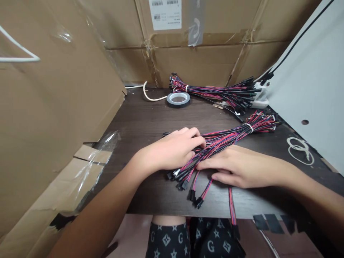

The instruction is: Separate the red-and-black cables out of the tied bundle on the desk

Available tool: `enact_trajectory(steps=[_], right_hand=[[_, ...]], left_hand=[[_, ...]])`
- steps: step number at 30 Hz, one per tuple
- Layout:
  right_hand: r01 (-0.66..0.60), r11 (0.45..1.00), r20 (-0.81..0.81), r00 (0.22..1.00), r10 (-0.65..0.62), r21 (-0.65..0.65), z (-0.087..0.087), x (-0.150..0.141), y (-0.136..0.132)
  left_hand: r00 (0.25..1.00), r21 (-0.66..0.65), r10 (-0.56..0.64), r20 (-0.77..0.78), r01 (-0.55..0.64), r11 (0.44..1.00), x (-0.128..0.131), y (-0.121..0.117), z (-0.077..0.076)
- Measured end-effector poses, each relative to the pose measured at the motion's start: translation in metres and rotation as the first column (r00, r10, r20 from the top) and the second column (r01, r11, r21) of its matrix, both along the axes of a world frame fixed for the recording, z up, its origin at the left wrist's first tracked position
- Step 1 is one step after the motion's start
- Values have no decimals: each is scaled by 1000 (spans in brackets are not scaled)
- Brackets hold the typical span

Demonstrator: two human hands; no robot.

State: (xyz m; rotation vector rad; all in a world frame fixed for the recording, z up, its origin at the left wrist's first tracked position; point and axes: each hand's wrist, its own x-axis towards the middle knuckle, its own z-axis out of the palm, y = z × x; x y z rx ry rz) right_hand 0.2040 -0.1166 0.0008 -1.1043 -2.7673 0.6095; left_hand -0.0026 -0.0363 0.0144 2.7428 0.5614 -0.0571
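The banded wire bundle [223, 141] lies right of the frame's centre. Your left hand [172, 147] curls over it; your right hand [239, 166] rests along its lower edge, fingers partly spread. Whether either pinches wires, I cannot tell. You seem to be separating strands; next calls for keeping the lower-centre connectors [192, 195] untangled.

The left grip [180, 148] rests palm-down and curled, the right grip [232, 166] pointing leftward close beside it.
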Motion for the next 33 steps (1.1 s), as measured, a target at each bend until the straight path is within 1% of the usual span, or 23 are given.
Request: enact_trajectory(steps=[3, 5, 8, 14, 18, 24, 29, 33], right_hand=[[-16, 1000, 51, 999, 17, -14, -1, -2, -2], [-48, 998, 16, 999, 49, -33, 0, -2, -2], [-89, 996, -46, 995, 88, -21, 1, -3, -2], [-43, 999, -70, 997, 44, 15, -3, -1, -1], [-26, 1000, -52, 998, 26, -3, -3, 0, -1], [-33, 999, 9, 999, 33, 15, -4, -5, -1], [-87, 996, -34, 996, 87, 16, -5, -6, -1], [-93, 996, -29, 995, 93, 10, -3, -7, -2]], left_hand=[[1000, 4, -3, 1, 3, 1000, -1, 0, -1], [1000, 6, -4, 4, 4, 1000, -1, 0, -1], [1000, 7, -4, 11, 4, 1000, -1, 1, -2], [1000, 11, -11, 8, 11, 1000, 0, 0, -1], [1000, 15, -9, -1, 9, 1000, 0, -1, -1], [1000, 34, -13, 16, 13, 999, 0, 0, -3], [1000, 47, -15, 13, 15, 999, -1, 0, -4], [1000, 40, -16, 9, 15, 999, -1, 0, -3]])
